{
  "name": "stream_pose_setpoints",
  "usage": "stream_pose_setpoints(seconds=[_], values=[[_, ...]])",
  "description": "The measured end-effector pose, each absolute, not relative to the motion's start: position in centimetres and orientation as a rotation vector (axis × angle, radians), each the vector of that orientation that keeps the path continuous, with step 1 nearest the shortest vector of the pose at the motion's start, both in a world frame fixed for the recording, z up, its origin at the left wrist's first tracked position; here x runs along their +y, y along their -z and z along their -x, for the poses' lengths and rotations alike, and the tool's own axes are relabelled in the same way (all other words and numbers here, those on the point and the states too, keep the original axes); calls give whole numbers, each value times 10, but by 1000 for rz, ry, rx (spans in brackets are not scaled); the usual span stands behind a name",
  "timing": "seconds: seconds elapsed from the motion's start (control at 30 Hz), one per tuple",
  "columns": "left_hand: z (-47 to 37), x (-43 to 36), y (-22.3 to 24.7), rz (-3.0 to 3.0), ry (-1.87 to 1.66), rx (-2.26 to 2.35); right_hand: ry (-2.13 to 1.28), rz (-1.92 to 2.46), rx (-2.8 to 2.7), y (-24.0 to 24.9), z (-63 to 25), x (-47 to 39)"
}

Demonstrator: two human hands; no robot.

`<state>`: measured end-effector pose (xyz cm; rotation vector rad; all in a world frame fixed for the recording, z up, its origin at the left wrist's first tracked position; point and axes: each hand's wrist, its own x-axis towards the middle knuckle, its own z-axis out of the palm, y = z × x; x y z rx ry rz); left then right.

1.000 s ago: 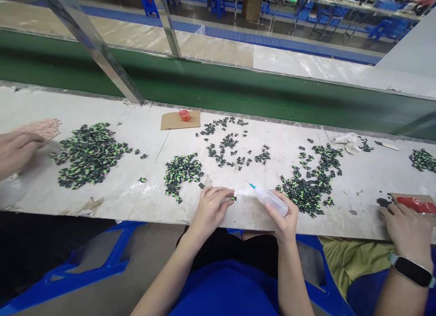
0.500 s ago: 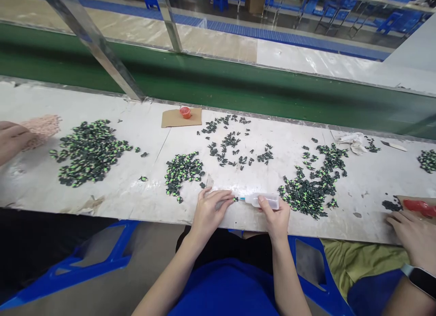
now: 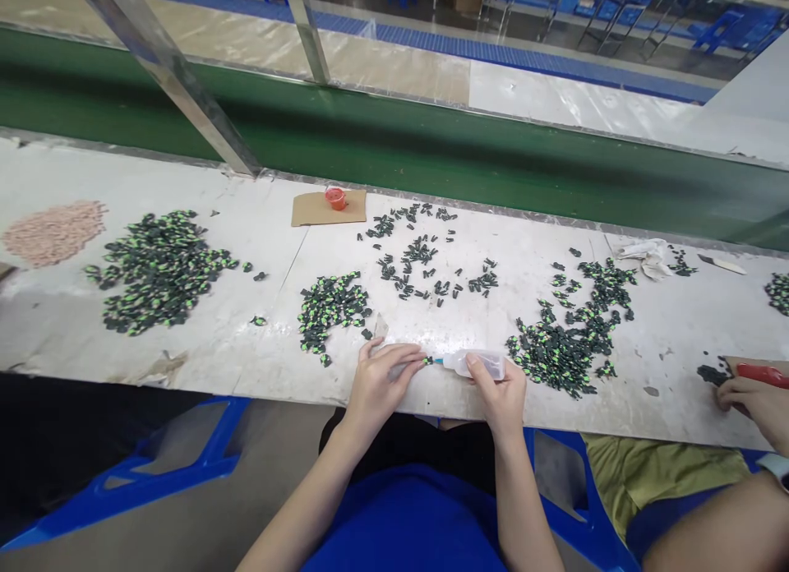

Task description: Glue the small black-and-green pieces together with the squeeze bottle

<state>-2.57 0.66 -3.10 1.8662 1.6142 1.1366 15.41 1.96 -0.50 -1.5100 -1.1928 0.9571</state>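
Pinched in the fingertips of my left hand [image 3: 388,379] is a small black-and-green part [image 3: 427,360]. My right hand [image 3: 500,391] is closed around a translucent squeeze bottle [image 3: 484,363], lying nearly level, its thin blue tip [image 3: 439,361] pointing left at the part. Tip and part are so close that I cannot tell whether they touch. Left of my hands lies a pile of black-and-green parts [image 3: 333,309]; a bigger pile [image 3: 560,350] spreads to the right. Small black forked pieces [image 3: 419,251] are scattered beyond my hands.
A red cup [image 3: 336,198] stands on cardboard [image 3: 308,210] at the back. Farther left are another dark pile [image 3: 166,268] and pinkish pieces [image 3: 58,231]. A co-worker's hand [image 3: 755,399] is at the right, near a red object [image 3: 764,375]. A knife [image 3: 721,265] lies behind; a metal post [image 3: 203,112] rises at the back left.
My hands hold almost the same pose with the bottle tip at the part. The co-worker's hand at left has left the pinkish pieces; the one at right has shifted right.
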Motion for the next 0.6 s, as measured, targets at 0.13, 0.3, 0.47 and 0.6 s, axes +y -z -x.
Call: stream_pose_setpoints(seconds=[0.13,0.3,0.47,0.6], values=[[25,7,30,-1857,-1145,1616,-958,1511,-1189,4,-154,19],[26,7,29,-1844,-1135,1631,-964,1510,-1177,4,-153,19],[26,7,29,-1834,-1117,1641,-958,1526,-1180,4,-152,19],[26,7,29,-1821,-1101,1641,-941,1544,-1152,4,-151,18]])
